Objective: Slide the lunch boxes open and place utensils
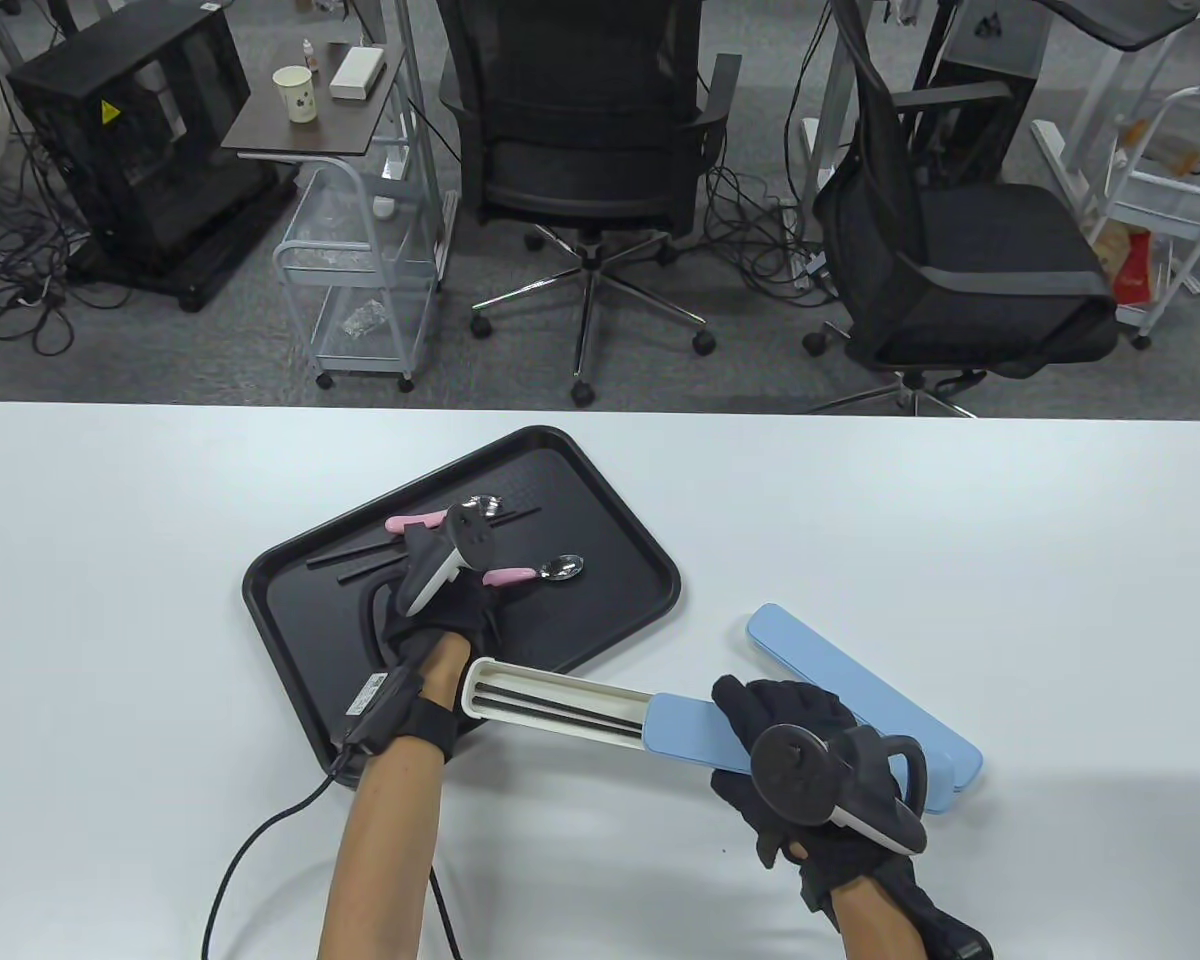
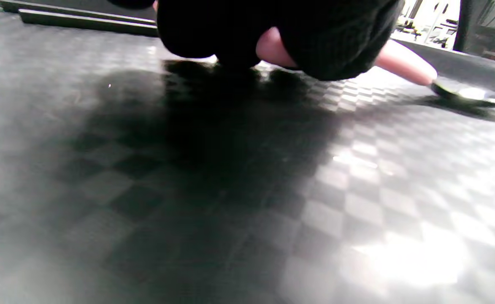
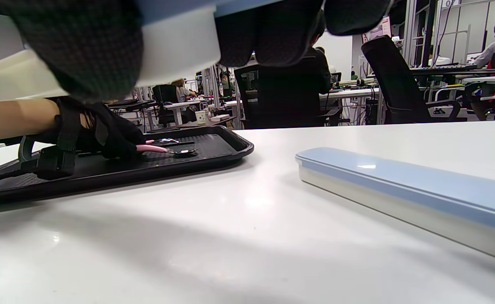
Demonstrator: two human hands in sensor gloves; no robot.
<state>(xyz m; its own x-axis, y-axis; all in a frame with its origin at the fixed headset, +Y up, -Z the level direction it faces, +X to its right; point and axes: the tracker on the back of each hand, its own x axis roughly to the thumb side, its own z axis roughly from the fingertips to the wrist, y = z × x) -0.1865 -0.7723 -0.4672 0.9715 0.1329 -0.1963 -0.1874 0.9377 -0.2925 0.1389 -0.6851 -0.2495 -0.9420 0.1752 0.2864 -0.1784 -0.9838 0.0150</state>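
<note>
My right hand (image 1: 810, 770) held the half-open lunch box (image 1: 600, 712), chopsticks inside, above the desk (image 1: 960, 520); my left fingers (image 2: 331, 50) pinched the pink spoon (image 1: 540, 572) on the tray (image 1: 610, 480). The tilted box might have spilled its chopsticks

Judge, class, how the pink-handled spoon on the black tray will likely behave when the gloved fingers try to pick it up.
The spoon looks stiff: a metal bowl on a plastic handle. It lies flat on the tray, so the left hand may find it hard to get under. Its rounded bowl could let it rock or skid.
</note>
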